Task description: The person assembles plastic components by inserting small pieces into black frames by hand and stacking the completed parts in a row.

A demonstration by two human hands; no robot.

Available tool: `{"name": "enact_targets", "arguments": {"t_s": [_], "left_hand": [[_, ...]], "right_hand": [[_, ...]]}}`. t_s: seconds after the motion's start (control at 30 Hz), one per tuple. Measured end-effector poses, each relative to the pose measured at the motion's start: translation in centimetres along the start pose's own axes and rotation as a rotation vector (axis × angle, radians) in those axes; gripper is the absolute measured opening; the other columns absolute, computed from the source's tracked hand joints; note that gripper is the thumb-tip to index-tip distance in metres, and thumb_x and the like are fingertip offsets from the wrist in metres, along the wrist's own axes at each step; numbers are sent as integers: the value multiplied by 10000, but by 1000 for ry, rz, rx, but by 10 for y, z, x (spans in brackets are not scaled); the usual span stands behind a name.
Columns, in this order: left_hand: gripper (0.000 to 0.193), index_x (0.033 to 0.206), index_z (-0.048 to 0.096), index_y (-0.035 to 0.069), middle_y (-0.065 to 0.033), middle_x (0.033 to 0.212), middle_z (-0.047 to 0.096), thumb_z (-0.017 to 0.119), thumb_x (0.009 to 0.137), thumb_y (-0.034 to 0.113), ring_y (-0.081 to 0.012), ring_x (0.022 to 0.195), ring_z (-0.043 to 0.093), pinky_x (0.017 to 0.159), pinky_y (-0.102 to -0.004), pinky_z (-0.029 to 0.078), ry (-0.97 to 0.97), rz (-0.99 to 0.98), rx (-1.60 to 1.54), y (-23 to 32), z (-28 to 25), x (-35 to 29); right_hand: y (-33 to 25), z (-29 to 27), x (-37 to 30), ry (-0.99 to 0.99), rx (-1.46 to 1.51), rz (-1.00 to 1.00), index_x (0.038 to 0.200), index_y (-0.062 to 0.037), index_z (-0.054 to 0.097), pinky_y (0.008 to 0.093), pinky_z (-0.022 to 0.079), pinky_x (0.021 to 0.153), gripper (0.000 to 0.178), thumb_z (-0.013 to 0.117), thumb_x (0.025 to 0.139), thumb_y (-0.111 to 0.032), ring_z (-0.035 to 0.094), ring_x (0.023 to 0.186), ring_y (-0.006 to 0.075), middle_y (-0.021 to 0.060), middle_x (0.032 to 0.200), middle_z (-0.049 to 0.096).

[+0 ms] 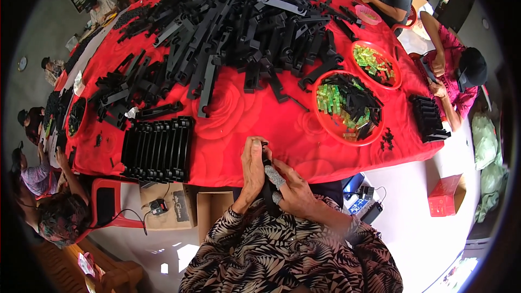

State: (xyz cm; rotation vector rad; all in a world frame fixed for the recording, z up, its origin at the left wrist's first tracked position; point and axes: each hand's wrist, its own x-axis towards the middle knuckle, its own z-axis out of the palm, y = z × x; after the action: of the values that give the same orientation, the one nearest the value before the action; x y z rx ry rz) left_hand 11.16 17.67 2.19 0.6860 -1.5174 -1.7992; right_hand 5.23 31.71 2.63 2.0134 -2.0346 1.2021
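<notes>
Close to my body at the table's front edge, both hands hold a long black plastic part (267,194). My left hand (252,171) is closed along its left side, fingers pointing up. From the right, my right hand (297,191) grips the same part, with grey wrapping (275,177) on some of its fingers. Much of the part is covered by my hands, so its full shape is hidden. Left of my hands, a neat row of similar black parts (157,149) lies side by side on the red tablecloth (222,152).
A large heap of black plastic parts (209,49) covers the table's middle. To the right stand two orange basins (355,143) (400,76) with small green-yellow and black pieces. Several people sit around the table, one in pink (458,92). Cardboard boxes (213,211) stand below the edge.
</notes>
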Motion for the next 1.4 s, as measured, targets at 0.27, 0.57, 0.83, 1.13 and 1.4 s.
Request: {"name": "enact_targets", "arguments": {"t_s": [0.27,0.57,0.83,1.13,1.4], "left_hand": [[428,974,523,14,-34,744,475,422,1029,426,-122,646,479,604,-278,385,4,-17,-30,1,2,-6],[397,978,517,26,-29,766,477,425,1017,410,-110,650,479,576,-266,387,19,-84,-22,6,6,-6],[374,982,521,38,-8,738,470,428,1017,398,-100,629,464,562,-252,374,37,-114,-38,11,3,-9],[394,1223,484,37,-102,940,611,449,1027,377,-206,876,574,791,-350,471,1,-70,34,-27,5,-32],[370,1263,433,33,-244,1025,631,442,1019,311,-394,967,638,795,-442,487,-232,-14,185,-16,19,-73]], "right_hand": [[-3,-3,-3,21,25,16,1341,80,489,428,537,849,629,637,745,-58,552,1168,376,250,1125,618],[6,2,-9,4,-30,-97,1339,112,476,423,481,876,623,615,754,-53,504,1203,362,274,1231,534],[4,-1,-8,-56,-80,-144,1335,107,485,453,473,893,618,603,752,-61,502,1200,372,244,1161,565],[0,-4,-12,181,-151,84,1208,67,593,436,530,698,510,689,721,-49,603,941,392,272,1163,556],[16,-15,-16,434,-314,83,1224,83,545,495,503,831,540,779,763,-70,581,979,438,273,1186,582]]}}
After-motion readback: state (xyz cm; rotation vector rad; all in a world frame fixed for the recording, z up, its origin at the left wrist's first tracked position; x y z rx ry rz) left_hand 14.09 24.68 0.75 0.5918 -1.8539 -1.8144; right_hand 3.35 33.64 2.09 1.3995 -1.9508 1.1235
